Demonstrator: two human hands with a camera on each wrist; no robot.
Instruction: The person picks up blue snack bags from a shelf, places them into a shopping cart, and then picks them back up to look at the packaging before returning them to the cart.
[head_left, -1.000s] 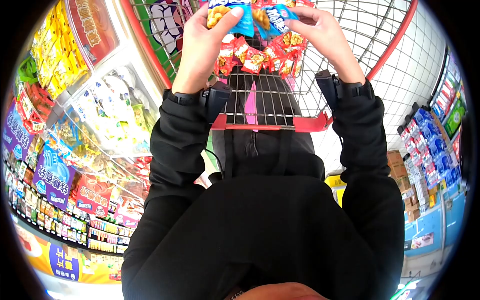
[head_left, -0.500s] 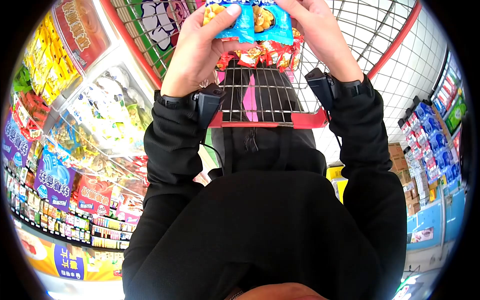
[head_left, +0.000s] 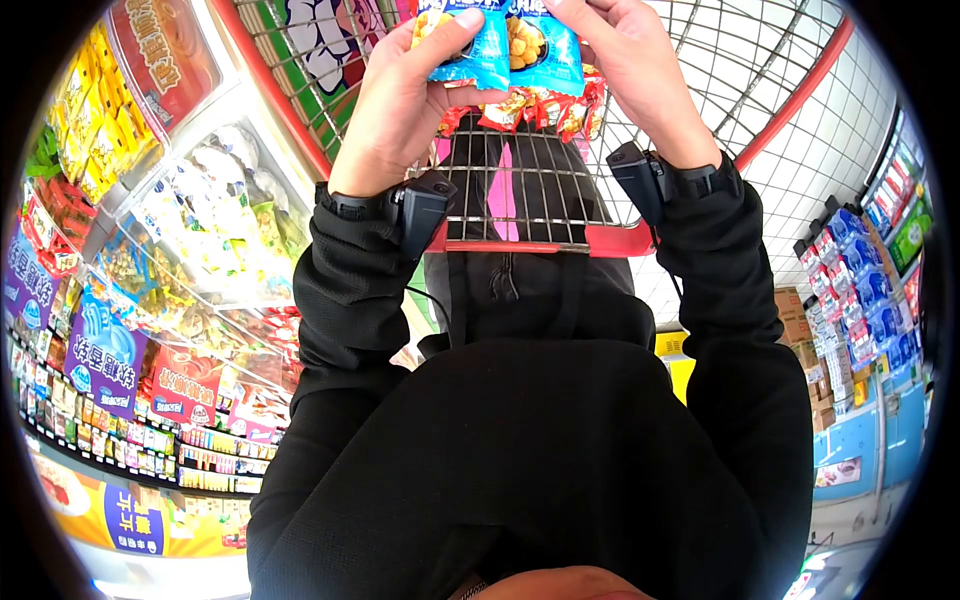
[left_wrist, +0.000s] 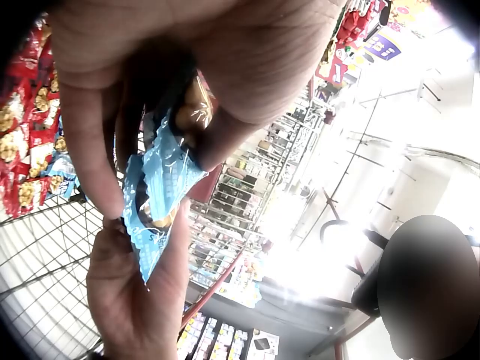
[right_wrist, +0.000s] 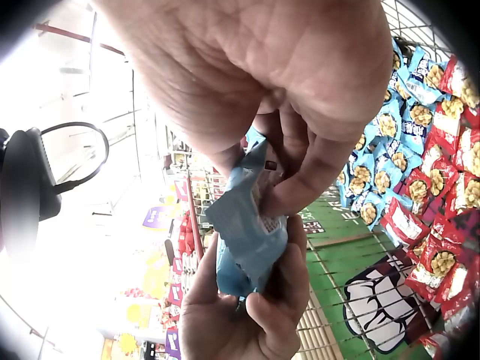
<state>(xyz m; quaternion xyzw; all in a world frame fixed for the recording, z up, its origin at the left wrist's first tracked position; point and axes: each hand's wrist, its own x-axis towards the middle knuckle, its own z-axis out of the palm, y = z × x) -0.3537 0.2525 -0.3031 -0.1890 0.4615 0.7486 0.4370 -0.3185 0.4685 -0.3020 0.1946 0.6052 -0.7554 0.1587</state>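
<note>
My left hand (head_left: 400, 95) pinches a light-blue snack packet (head_left: 478, 62) at the top of the head view, its thumb across the front. Beside it, my right hand (head_left: 645, 85) grips a second blue packet (head_left: 548, 62) by its upper right part. Both packets show a picture of golden nuggets and stand side by side, their edges meeting. The right wrist view shows the packets edge-on, with one crimped blue end (right_wrist: 240, 221) between the two hands. Below them, red snack packets (head_left: 510, 112) lie in the wire shopping cart (head_left: 530, 195).
More blue packets (right_wrist: 386, 165) and red packets (right_wrist: 442, 259) lie heaped in the cart. A red handle bar (head_left: 510, 247) crosses its near end. Clear bins of wrapped sweets (head_left: 215, 215) stand on the left, and stocked shelves (head_left: 845, 270) on the right.
The right hand has come inward and turned its tilted packet upright beside the left one. The packets have dropped slightly in view, now covering more of the red ones. Little differs over the last half second.
</note>
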